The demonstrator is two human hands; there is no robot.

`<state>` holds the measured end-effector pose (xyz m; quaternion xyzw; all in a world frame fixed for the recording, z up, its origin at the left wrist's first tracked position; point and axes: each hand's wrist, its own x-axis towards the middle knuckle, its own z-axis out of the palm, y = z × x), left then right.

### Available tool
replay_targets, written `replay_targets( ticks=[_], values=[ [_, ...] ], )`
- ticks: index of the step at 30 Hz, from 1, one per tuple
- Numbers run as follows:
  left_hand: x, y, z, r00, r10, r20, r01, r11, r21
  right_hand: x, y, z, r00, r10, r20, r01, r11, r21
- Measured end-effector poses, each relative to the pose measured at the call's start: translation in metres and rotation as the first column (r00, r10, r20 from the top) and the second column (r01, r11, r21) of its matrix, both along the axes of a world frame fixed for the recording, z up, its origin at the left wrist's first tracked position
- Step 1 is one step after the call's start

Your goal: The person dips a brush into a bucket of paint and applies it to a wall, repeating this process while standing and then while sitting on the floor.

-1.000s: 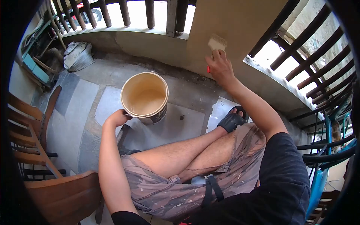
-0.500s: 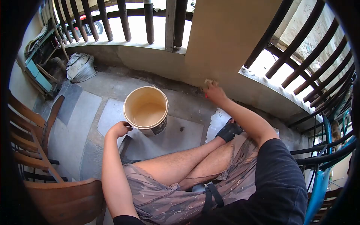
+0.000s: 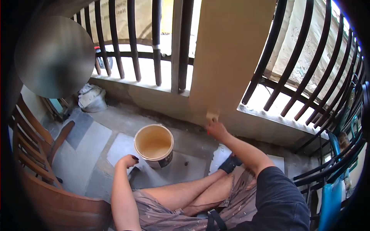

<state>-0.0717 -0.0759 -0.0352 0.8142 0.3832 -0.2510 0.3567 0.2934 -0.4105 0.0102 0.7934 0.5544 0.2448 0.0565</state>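
A flat paintbrush [image 3: 212, 114] is held in my right hand [image 3: 217, 129], its pale bristles up against the beige wall pillar [image 3: 227, 54] near its base. A small red bit shows beneath the fingers. My left hand [image 3: 126, 161] hovers just left of a round bucket [image 3: 154, 158], with dark-looking fingertips set apart and nothing visible between them. The bucket stands upright on the floor, cream inside, with a dark label on its outer side. Whatever liquid lies at its bottom is hard to make out.
Dark metal bars [image 3: 133, 42] rise from the low wall on both sides of the pillar. A crumpled whitish sack [image 3: 92, 99] sits in the far left corner. A wooden chair [image 3: 65, 208] is close on my left, and a blue bicycle-like frame [image 3: 331, 200] on my right.
The camera view has tilted upward. My right hand and the brush have moved up the wall a little. My left hand has come away from the bucket's side.
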Motion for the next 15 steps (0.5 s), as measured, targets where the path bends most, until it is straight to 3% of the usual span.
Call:
replay_targets(
  ticks=[3, 7, 9, 11, 15],
  values=[
    [-0.003, -0.009, 0.020, 0.999, 0.018, -0.041, -0.020, 0.998, -0.058, -0.028, 0.013, 0.022, 0.986, 0.098, -0.134, -0.080, 0.988, 0.132],
    [-0.001, -0.010, 0.015, 1.000, 0.030, -0.001, -0.030, 0.999, -0.040, -0.023, 0.036, 0.125, 0.997, 0.066, 0.026, -0.071, 0.932, 0.355],
    [0.002, -0.011, 0.016, 1.000, 0.019, -0.005, -0.019, 1.000, -0.023, -0.023, 0.044, 0.191, 0.977, 0.082, 0.199, -0.170, 0.860, 0.480],
    [0.006, -0.009, 0.007, 1.000, 0.004, 0.014, -0.004, 1.000, 0.004, -0.020, 0.053, 0.240, 0.938, 0.092, 0.335, -0.267, 0.807, 0.527],
    [0.006, -0.007, 0.006, 1.000, 0.005, 0.005, -0.005, 1.000, 0.012, 0.001, 0.074, 0.240, 0.957, 0.053, 0.287, -0.176, 0.890, 0.422]
  ],
)
